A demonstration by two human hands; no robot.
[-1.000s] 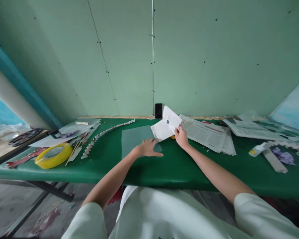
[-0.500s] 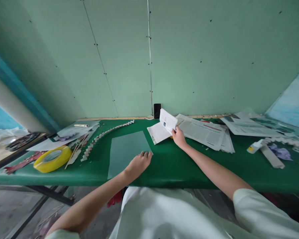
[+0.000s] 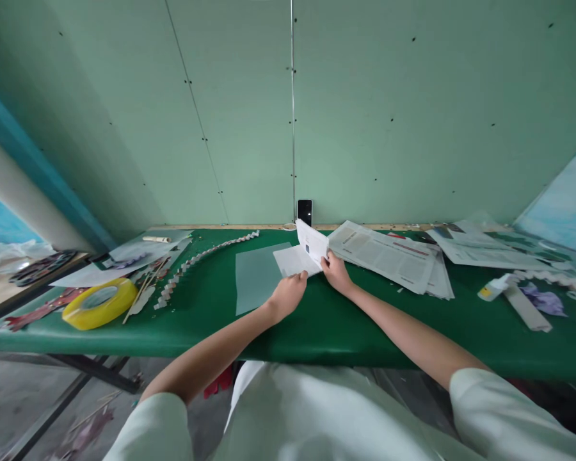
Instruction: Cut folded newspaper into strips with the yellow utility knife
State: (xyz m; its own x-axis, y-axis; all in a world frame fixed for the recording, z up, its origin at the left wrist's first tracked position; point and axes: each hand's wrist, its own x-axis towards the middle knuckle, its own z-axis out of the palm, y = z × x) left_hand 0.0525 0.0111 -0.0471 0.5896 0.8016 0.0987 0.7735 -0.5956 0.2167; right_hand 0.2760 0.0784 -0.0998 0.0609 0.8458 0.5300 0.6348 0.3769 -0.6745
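My right hand (image 3: 338,273) grips the right side of an open white booklet (image 3: 313,242), thumb on the page. One half of the booklet stands raised and the other lies low to the left. My left hand (image 3: 289,296) is closed at the right edge of a translucent plastic sheet (image 3: 254,275), just below the booklet's lower page; its fingertips are partly hidden. The sheet lies on the green tabletop (image 3: 211,326), and its right part passes behind the booklet and my left hand.
A phone (image 3: 304,211) leans on the back wall. To the left lie a folded-paper chain (image 3: 187,266), thin sticks and a yellow tape roll (image 3: 100,303). Printed sheets (image 3: 388,256) lie right of my hands, with a small glue bottle (image 3: 493,287) farther right.
My left hand has moved forward and right, and the plastic sheet has shifted the same way. The booklet in my right hand has come slightly left and nearer to my left hand.
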